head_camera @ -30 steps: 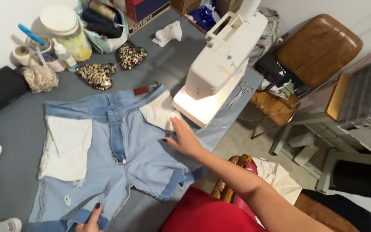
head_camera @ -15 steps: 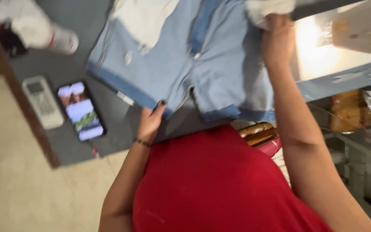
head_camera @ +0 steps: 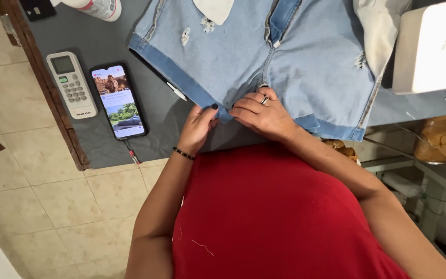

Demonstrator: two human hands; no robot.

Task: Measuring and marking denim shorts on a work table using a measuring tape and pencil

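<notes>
Light blue denim shorts (head_camera: 243, 57) lie inside out on the grey table (head_camera: 104, 31), with white pocket linings showing. Both hands meet at the crotch hem near the table's front edge. My left hand (head_camera: 198, 126), with dark nails and a beaded bracelet, pinches the darker hem fold from the left. My right hand (head_camera: 261, 114), wearing a ring, presses fingers down on the same spot from the right. A thin white stick (head_camera: 176, 92) lies just beyond the hem by my left hand.
A lit phone (head_camera: 118, 101) and a white remote control (head_camera: 72, 85) lie left of the shorts. A white sewing machine (head_camera: 434, 49) stands at the right. A white bottle (head_camera: 96, 8) lies at the back left. Tiled floor shows below the table's wooden edge.
The view has settled and looks down closer. My right hand has come back from the far side of the shorts to the crotch hem, joining my left hand there.
</notes>
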